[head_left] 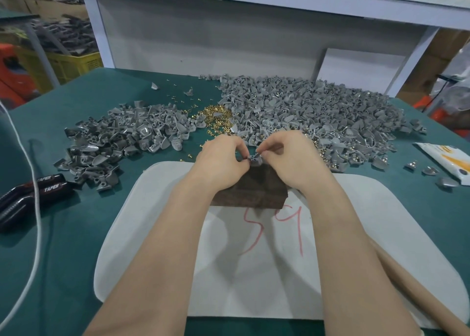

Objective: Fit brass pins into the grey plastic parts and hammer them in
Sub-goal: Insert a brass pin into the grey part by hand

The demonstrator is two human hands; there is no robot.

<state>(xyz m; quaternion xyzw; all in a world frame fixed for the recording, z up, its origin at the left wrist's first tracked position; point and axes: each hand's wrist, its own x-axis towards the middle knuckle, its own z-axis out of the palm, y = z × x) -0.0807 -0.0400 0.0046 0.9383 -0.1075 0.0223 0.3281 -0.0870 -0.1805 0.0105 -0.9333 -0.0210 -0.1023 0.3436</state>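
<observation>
The left hand [222,159] and the right hand [287,155], just beside it, are both pinching one small curved grey plastic part [255,161]. Keeping its hole facing upward is probably helping the brass pin to enter straight.

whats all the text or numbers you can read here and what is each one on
"TAPER": on the upper black handle at the left of the table.
"TAPER": on the lower black handle beside it.
"59": handwritten in red on the white sheet under the arms; the second digit is loose and might be a 4.
The print on the white and orange packet at the right edge is too blurred to read.
</observation>
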